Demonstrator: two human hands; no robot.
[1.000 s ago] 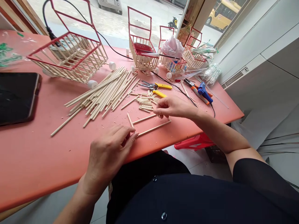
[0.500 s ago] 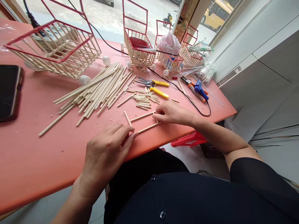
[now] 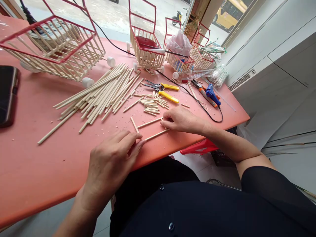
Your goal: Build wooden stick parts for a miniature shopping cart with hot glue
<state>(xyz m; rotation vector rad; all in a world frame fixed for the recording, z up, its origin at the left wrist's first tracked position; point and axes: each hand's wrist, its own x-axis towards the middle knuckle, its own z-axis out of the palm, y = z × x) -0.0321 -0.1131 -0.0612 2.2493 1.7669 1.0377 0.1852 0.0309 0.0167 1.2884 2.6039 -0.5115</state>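
Note:
A small rectangular frame of thin wooden sticks (image 3: 148, 123) lies on the salmon-coloured table (image 3: 37, 164) near its front edge. My left hand (image 3: 111, 161) rests flat on the table, with its fingertips pressing the frame's near left corner. My right hand (image 3: 181, 119) is at the frame's right end, fingers pinched on a short stick there. A heap of short cut sticks (image 3: 151, 106) lies just behind the frame. A big pile of long sticks (image 3: 98, 95) spreads to the left of it.
Yellow-handled cutters (image 3: 165, 92) lie behind the short sticks, a blue glue gun (image 3: 211, 93) with a black cable to the right. Several stick-built shopping carts with red rims (image 3: 145, 49) stand along the window. A black phone (image 3: 7, 95) lies far left.
My right hand came down from above the frame onto its right end and stays there. The view shifted slightly; my left hand has not moved.

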